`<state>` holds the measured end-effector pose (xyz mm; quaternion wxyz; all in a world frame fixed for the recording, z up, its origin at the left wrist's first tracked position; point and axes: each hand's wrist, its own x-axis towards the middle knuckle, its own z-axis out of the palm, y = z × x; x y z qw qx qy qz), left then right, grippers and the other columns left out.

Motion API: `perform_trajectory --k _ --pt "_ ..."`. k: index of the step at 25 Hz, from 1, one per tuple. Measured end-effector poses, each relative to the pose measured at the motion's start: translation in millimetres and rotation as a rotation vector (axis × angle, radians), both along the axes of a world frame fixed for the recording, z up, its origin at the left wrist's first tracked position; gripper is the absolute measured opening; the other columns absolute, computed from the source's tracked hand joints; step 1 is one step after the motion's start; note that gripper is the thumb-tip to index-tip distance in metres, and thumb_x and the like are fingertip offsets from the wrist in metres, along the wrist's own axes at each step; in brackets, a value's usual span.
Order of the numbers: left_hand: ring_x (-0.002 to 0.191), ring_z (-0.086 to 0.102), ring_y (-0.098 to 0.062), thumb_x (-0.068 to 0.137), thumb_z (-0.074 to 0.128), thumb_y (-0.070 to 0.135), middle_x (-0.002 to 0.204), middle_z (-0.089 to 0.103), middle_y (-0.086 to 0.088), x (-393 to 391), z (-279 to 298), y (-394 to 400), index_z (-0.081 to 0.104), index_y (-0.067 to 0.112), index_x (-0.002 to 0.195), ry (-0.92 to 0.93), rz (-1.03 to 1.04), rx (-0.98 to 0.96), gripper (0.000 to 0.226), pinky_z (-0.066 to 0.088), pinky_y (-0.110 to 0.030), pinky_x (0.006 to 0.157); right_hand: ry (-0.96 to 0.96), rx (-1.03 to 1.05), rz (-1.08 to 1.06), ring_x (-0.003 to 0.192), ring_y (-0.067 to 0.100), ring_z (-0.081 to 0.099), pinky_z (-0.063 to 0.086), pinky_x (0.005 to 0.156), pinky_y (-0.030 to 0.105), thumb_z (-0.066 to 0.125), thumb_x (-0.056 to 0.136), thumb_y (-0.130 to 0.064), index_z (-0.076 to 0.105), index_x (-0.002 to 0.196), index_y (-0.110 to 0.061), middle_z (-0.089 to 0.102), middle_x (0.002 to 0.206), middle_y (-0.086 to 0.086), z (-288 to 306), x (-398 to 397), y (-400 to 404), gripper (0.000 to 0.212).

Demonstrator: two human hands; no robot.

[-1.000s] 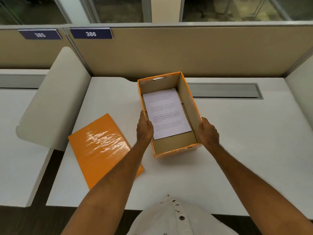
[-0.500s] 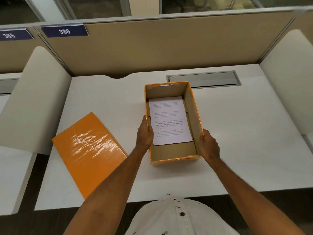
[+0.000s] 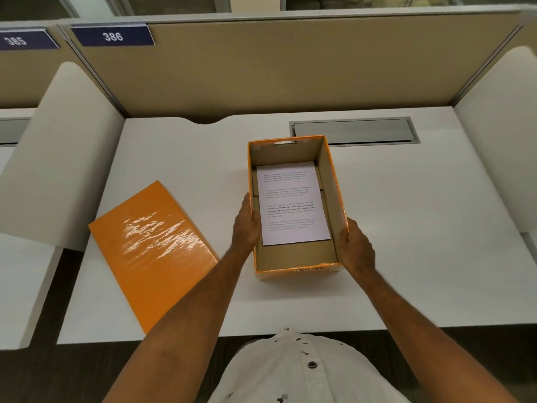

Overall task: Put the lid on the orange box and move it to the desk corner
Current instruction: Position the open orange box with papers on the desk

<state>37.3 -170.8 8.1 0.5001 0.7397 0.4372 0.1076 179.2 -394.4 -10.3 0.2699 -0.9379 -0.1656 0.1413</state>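
Note:
An open orange box (image 3: 329, 181) with brown cardboard inside stands on the white desk (image 3: 180, 158), a little right of centre. A printed white sheet (image 3: 292, 202) lies flat on its bottom. My left hand (image 3: 246, 228) grips the box's left wall, thumb inside. My right hand (image 3: 355, 246) grips the right wall near the front corner. The glossy orange lid (image 3: 151, 251) lies flat on the desk to the left of the box, turned at an angle, apart from both hands.
A grey cable hatch (image 3: 354, 132) is set into the desk behind the box. Tan partition panels (image 3: 290, 68) close off the back, with a "386" sign (image 3: 112, 36). Rounded white side dividers (image 3: 61, 152) flank the desk on both sides (image 3: 499, 135).
The view has shifted, so the box now appears more to the right and squarer to me. Both hands keep their hold on the box walls. The lid has not moved on the desk.

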Motion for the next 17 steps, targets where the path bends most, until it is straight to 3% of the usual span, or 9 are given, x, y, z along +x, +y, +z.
perform_trajectory --k 3,5,7,10,17 --pt "0.153 0.039 -0.031 0.11 0.042 0.029 0.169 0.031 -0.007 -5 1 3 0.02 0.017 0.164 0.003 0.026 -0.034 0.059 0.039 -0.046 0.12 -0.102 0.013 0.076 0.128 0.037 0.055 0.053 0.09 0.051 0.051 0.101 -0.022 0.037 0.148 -0.015 0.051 0.149 0.011 13 -3 6 0.05" --pt "0.155 0.035 -0.03 0.11 0.042 0.034 0.171 0.029 -0.005 -13 1 9 0.022 0.019 0.164 0.005 0.065 -0.048 0.06 0.035 -0.047 0.124 -0.297 0.016 0.196 0.136 0.035 0.047 0.052 0.096 0.049 0.056 0.097 -0.021 0.036 0.149 -0.011 0.043 0.155 0.013 21 -6 19 0.057" --pt "0.155 0.036 -0.029 0.11 0.042 0.038 0.17 0.03 -0.005 -27 1 17 0.025 0.02 0.163 0.019 0.115 -0.036 0.058 0.035 -0.047 0.125 -0.364 0.059 0.278 0.137 0.032 0.045 0.049 0.101 0.045 0.055 0.098 -0.025 0.038 0.148 -0.01 0.042 0.155 0.014 30 -11 41 0.055" --pt "0.153 0.039 -0.027 0.109 0.044 0.038 0.169 0.033 -0.004 -61 2 32 0.031 0.022 0.161 0.017 0.208 -0.025 0.056 0.037 -0.048 0.124 -0.318 0.135 0.386 0.141 0.028 0.042 0.043 0.111 0.041 0.051 0.099 -0.027 0.04 0.149 -0.01 0.044 0.155 0.012 37 -32 85 0.053" --pt "0.154 0.037 -0.025 0.109 0.045 0.035 0.168 0.035 -0.002 -172 -4 63 0.034 0.022 0.16 0.001 0.416 -0.04 0.054 0.036 -0.05 0.124 -0.196 0.257 0.655 0.142 0.029 0.041 0.041 0.113 0.042 0.052 0.099 -0.022 0.041 0.15 -0.008 0.045 0.155 0.013 38 -124 180 0.054"
